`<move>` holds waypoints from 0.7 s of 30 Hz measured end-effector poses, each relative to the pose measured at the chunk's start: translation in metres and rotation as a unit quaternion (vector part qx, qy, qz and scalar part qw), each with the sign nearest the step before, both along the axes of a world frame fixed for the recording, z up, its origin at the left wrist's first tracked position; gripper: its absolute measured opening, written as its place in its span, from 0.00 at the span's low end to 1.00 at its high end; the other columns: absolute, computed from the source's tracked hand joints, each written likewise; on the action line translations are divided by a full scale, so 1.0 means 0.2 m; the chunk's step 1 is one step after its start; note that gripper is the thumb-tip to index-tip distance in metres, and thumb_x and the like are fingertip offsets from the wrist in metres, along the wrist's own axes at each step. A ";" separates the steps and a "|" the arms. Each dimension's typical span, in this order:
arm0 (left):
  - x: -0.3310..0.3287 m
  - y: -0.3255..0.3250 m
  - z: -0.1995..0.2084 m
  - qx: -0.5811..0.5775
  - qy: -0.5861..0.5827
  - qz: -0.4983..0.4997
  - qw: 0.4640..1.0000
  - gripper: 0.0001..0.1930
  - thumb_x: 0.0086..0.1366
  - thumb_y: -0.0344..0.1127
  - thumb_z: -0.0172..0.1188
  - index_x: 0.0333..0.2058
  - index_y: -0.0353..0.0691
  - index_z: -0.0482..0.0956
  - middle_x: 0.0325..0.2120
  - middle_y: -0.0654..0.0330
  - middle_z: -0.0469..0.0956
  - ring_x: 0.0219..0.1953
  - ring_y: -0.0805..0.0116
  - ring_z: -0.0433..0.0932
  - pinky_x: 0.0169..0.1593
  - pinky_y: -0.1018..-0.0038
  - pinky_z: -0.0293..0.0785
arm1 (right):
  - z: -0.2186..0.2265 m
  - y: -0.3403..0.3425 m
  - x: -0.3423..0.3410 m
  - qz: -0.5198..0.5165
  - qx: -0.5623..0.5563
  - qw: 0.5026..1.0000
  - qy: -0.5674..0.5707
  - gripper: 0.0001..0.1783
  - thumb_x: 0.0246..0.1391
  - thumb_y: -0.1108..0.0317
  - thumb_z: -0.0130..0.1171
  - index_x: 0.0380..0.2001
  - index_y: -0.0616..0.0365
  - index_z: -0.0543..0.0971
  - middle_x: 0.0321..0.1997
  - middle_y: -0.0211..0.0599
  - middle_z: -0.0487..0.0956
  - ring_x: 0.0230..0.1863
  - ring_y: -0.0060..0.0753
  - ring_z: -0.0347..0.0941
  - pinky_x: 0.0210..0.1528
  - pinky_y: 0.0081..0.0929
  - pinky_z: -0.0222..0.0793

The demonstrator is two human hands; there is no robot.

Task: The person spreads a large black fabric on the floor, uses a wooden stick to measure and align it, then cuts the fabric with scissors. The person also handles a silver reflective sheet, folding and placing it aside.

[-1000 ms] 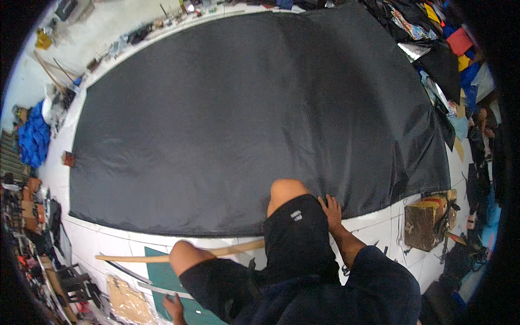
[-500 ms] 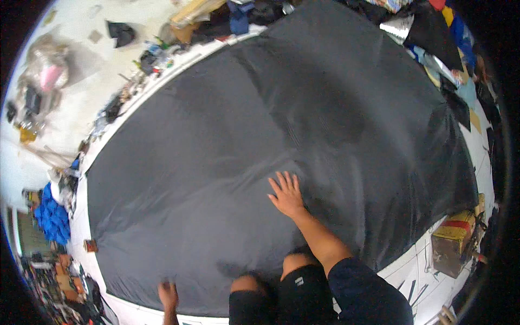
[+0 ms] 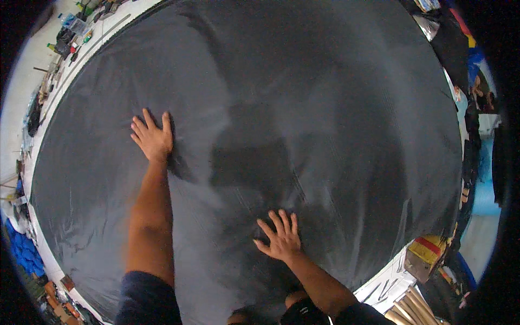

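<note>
A large dark grey sheet of fabric covers most of the floor in front of me, with soft wrinkles across it. My left hand reaches far out over the left part of the sheet, its fingers spread and the palm down on the fabric. Closer to my body, my right hand lies flat on the sheet right of the middle, fingers apart. Neither hand holds anything. My knees show at the lower edge, partly cut off.
White floor borders the sheet. Small clutter and bottles lie along the upper left, and a blue crumpled bundle at the lower left. A box with yellow and red and several rolled tubes stand at the lower right.
My left hand has swung from near the sheet's front edge forward onto its upper left part. The view has moved forward over the sheet; the right hand stays flat on the fabric.
</note>
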State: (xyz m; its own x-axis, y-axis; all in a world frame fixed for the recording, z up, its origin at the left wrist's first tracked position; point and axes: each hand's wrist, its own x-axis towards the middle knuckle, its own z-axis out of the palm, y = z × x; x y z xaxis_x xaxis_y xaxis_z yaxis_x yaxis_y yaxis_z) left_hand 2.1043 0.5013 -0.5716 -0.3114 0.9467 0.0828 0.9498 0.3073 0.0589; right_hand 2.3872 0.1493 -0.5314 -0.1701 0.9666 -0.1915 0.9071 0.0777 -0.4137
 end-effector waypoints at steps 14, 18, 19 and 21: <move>0.02 0.08 0.11 -0.026 -0.085 0.014 0.996 0.40 0.60 0.57 0.54 0.66 0.42 0.56 0.68 0.40 0.46 0.70 0.40 0.44 0.69 0.47 0.37 | 0.27 0.37 -0.09 -0.052 -0.230 0.971 -0.037 0.27 0.46 0.45 0.65 0.45 0.49 0.77 0.53 0.45 0.68 0.61 0.55 0.57 0.60 0.62 0.45; -0.03 0.07 0.13 -0.055 -0.101 0.010 0.993 0.41 0.61 0.57 0.53 0.66 0.40 0.55 0.68 0.38 0.45 0.69 0.37 0.43 0.68 0.44 0.37 | 0.17 1.55 -0.14 -0.033 0.022 0.998 -0.052 0.13 0.52 0.62 0.60 0.37 0.56 0.75 0.44 0.44 0.73 0.48 0.48 0.65 0.50 0.48 0.55; -0.04 0.08 0.14 -0.060 -0.107 0.012 0.992 0.41 0.61 0.58 0.52 0.66 0.39 0.55 0.68 0.38 0.45 0.69 0.37 0.43 0.68 0.44 0.36 | 0.16 1.97 -0.19 -0.015 0.093 0.996 0.004 0.10 0.56 0.64 0.56 0.38 0.57 0.76 0.41 0.45 0.74 0.45 0.49 0.68 0.47 0.48 0.59; -0.02 0.07 0.12 -0.057 -0.114 0.008 0.992 0.41 0.61 0.57 0.52 0.66 0.39 0.55 0.67 0.37 0.44 0.69 0.37 0.42 0.68 0.43 0.36 | 0.07 2.66 -0.21 0.029 0.186 0.982 0.000 0.12 0.56 0.67 0.55 0.42 0.59 0.75 0.44 0.46 0.73 0.46 0.49 0.68 0.47 0.47 0.60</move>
